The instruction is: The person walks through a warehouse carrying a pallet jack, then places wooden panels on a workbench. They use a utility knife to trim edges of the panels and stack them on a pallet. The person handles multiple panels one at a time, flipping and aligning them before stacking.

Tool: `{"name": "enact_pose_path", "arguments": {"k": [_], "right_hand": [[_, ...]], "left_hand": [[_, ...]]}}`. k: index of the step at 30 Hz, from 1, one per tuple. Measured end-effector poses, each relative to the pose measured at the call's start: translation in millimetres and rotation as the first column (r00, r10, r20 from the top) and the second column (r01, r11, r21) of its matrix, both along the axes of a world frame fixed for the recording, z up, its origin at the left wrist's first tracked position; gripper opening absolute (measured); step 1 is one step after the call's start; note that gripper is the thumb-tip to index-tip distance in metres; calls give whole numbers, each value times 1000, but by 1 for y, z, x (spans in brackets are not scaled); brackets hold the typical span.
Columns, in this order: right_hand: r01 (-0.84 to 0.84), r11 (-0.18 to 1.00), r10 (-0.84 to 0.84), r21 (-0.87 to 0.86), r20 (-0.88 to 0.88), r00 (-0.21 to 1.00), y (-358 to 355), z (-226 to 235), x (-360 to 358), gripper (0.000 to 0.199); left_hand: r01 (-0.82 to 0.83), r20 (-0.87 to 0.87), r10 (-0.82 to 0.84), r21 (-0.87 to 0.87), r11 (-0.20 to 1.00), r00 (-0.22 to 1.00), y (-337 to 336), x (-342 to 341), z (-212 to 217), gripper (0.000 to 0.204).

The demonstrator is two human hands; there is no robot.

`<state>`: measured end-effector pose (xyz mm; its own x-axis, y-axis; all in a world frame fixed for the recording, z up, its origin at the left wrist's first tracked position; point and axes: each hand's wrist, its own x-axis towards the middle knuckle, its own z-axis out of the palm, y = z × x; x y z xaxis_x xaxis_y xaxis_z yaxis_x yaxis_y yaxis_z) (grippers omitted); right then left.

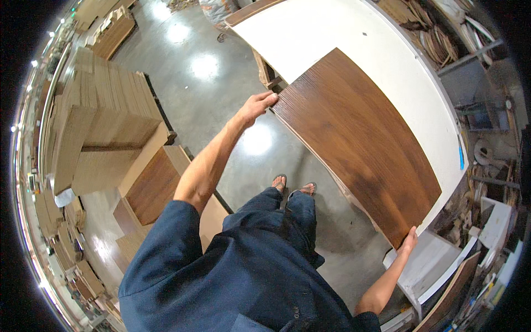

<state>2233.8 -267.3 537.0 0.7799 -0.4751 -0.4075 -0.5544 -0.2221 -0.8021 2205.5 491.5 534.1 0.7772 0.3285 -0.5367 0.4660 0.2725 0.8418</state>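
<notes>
A dark brown wood-grain panel (pixel 354 144) lies in front of me, partly over a white-topped table (pixel 310 27). My left hand (pixel 257 107) is closed on its left corner, thumb on top and the other fingers mostly hidden beneath. At the near right corner, my right hand (pixel 408 241) grips the panel's edge, its fingertips partly out of sight. The panel's near edge overhangs the table on my side. Whether its whole underside rests on the tabletop cannot be seen.
Tall stacks of tan boards (pixel 105 110) stand to the left, with a brown wood-grain panel (pixel 152 185) on a lower pile. Shelves with scraps (pixel 426 39) line the far right. A white cabinet-like piece (pixel 437 265) sits at lower right. The grey floor (pixel 193 83) shows light reflections.
</notes>
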Motion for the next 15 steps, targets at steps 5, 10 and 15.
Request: {"name": "enact_pose_path", "arguments": {"k": [5, 10, 15], "right_hand": [[-274, 730, 485, -627, 191, 853, 87, 23, 76, 53], [-688, 412, 869, -597, 30, 494, 300, 67, 210, 53], [-844, 230, 954, -484, -60, 294, 419, 40, 308, 54]], "left_hand": [[-375, -116, 357, -223, 900, 927, -82, -31, -22, 53], [-539, -66, 537, -195, 820, 841, -161, -6, 8, 46], [-552, -130, 554, 53, 832, 822, -167, 0, 21, 43]]}}
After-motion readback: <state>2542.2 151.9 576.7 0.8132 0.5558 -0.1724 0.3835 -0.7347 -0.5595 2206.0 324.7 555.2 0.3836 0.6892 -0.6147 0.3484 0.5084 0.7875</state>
